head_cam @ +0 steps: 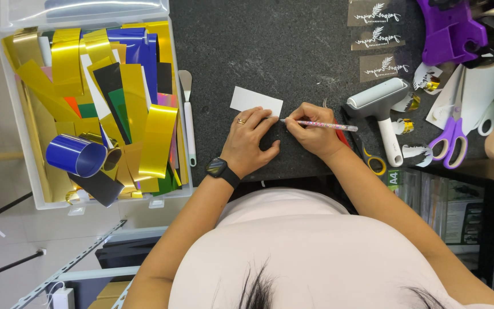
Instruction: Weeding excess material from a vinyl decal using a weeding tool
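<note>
The pen [319,124] tip and the white card [256,100] corner hide beneath the hands.

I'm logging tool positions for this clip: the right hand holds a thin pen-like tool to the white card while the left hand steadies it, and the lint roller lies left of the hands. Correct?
Not quite. The head view shows the lint roller lying to the right of the hands, not left. The rest holds: the right hand holds the thin pen-like tool to the white card while the left hand steadies it.
</note>
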